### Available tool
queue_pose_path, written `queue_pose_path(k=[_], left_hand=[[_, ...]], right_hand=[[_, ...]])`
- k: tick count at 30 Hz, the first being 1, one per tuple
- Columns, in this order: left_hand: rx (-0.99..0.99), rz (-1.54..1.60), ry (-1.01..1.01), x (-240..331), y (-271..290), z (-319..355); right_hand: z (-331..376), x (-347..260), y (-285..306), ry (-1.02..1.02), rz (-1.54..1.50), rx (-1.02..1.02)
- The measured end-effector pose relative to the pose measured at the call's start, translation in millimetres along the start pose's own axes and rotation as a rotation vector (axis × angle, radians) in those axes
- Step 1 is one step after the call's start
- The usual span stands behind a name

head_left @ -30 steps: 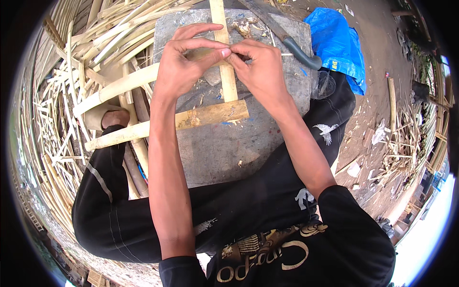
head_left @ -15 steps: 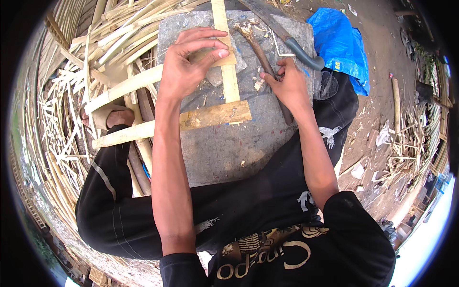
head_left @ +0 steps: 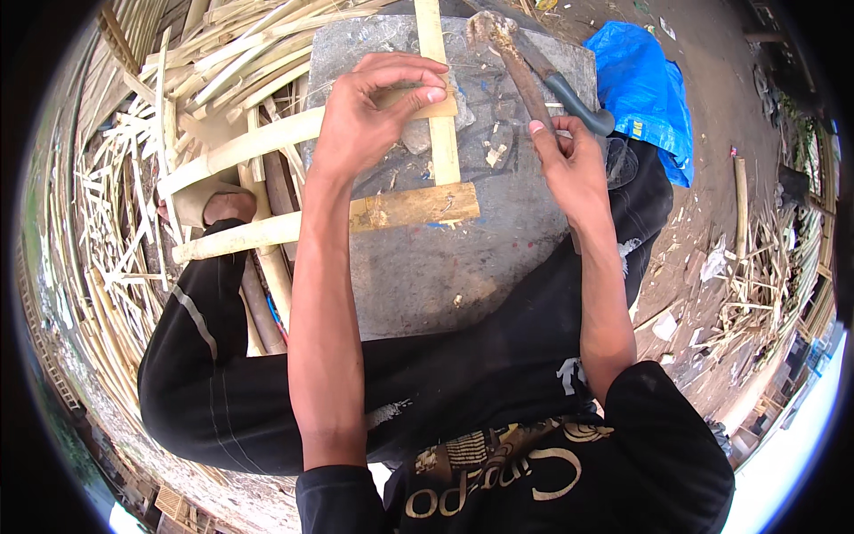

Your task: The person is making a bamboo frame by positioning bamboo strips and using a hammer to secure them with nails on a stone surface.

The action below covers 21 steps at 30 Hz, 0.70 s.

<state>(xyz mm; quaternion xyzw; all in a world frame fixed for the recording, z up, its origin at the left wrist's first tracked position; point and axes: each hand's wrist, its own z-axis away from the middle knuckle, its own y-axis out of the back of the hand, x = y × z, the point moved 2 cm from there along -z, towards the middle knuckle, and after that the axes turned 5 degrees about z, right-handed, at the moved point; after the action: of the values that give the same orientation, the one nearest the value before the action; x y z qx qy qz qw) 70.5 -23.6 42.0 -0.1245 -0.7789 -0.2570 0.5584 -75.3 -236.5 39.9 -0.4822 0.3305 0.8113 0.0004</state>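
Observation:
My right hand (head_left: 574, 173) is wrapped round the brown shaft of a wooden club (head_left: 527, 84) with a rough, knobbed end, tilted above the grey slab. My left hand (head_left: 369, 111) has thumb and fingertips pinched at the overlap of an upright bamboo strip (head_left: 445, 151) and an upper bamboo crosspiece (head_left: 240, 149). Whatever sits in that pinch is too small to make out. Nearer me, a lower bamboo piece (head_left: 414, 208) lies across the foot of the upright strip. Part of it passes behind my left forearm.
The grey slab (head_left: 418, 276) bears wood chips and a stone under the joint. A blade with a dark, curved handle (head_left: 574, 102) lies at its far right, beside a blue plastic sheet (head_left: 636, 84). Split bamboo (head_left: 240, 67) is heaped at left; more scraps (head_left: 765, 276) lie at right.
My right hand has closed round the club and lifted it off the slab, its knobbed end rising. My left hand stays at the bamboo joint. The whole view has shifted slightly.

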Motion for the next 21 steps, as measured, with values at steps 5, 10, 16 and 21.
queue_pose_path(k=[5, 10, 16, 21], left_hand=[[0.024, 0.018, 0.008, -2, 2, -1], [0.016, -0.029, -0.025, -1, 2, 2], [-0.019, -0.099, -0.053, -5, -3, 1], [0.029, -0.113, -0.091, -9, -4, 4]], right_hand=[[27, -39, 9, -0.053, -0.131, -0.006], [36, -44, 6, -0.025, -0.115, -0.073], [33, -29, -5, -0.003, -0.133, -0.103], [34, -27, -7, -0.019, -0.153, -0.103]])
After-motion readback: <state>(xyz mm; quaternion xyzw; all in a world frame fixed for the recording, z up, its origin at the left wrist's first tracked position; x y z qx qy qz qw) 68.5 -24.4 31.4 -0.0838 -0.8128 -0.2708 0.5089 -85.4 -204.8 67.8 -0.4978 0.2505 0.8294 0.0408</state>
